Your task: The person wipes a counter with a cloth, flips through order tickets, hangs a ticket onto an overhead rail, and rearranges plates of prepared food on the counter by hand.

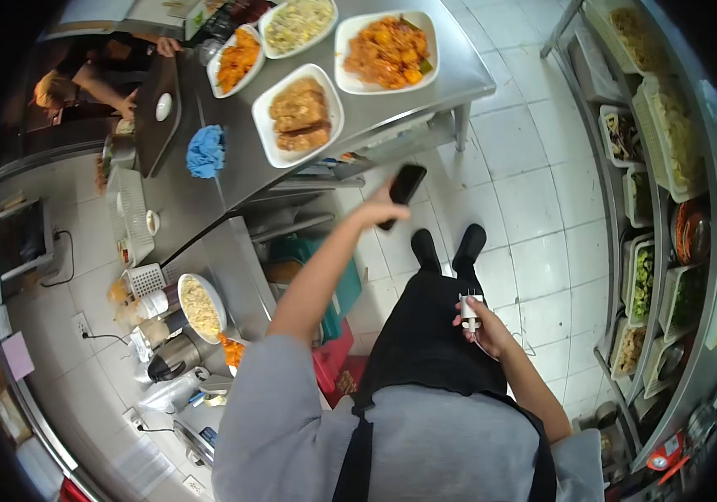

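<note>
My left hand (380, 211) is wrapped round a dark phone (407, 186), held out over the tiled floor near the front edge of the steel counter (358, 125). In my right hand (486, 328), in front of my right thigh, is a white plug charger (471, 309) with its prongs upward. A thin white cable hangs from the charger beside that hand. Closest to the phone on the counter are a white dish of browned pieces (300, 115) and a larger dish of orange-red food (387, 52).
A crumpled blue cloth (205, 152) lies on the counter. Another person's arms (107, 84) reach toward a dark tray (160, 107) at upper left. Shelves with food tubs (670, 138) line the right. A kettle (176, 358) and a rice bowl (200, 308) stand left.
</note>
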The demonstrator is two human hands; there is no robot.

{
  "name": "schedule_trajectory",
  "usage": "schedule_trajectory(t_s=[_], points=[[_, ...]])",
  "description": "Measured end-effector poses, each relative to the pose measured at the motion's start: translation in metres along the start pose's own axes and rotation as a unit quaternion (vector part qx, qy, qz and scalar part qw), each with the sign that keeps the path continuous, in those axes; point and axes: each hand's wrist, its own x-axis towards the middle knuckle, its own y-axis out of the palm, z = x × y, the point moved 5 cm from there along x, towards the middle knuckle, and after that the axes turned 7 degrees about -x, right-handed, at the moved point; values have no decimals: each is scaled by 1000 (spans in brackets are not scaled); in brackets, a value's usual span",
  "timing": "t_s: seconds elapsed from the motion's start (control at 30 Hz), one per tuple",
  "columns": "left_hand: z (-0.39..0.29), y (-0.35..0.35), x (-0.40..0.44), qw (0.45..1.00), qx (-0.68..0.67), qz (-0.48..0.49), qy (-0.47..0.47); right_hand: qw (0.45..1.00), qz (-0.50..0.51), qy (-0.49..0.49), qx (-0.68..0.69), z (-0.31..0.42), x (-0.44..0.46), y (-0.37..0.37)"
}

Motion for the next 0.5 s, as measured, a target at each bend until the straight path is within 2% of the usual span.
schedule_trajectory(t_s=[0.03, 0.1, 0.13, 0.2, 0.23, 0.37, 0.47, 0.5], points=[[6, -14, 42, 979, 171, -50, 96, 1000, 0, 8, -3, -4, 3, -5], [-25, -34, 77, 915, 377, -141, -20, 1000, 2, 19, 1, -16, 9, -9], [-36, -44, 98, 883, 432, -182, 9, 1000, -9, 20, -7, -20, 11, -12], [-8, -66, 168, 964, 261, -8, -43, 999, -35, 22, -31, -22, 9, -22], [-5, -73, 183, 978, 192, 29, -80, 998, -60, 5, -35, -20, 5, -25], [-9, -91, 202, 954, 270, -103, -73, 992, -122, -39, -17, -18, 1, -39], [-17, -89, 197, 936, 298, -188, -19, 984, -159, -83, 5, -15, 6, -54], [-20, -84, 192, 934, 290, -207, 24, 977, -176, -124, 10, 0, 2, -51]])
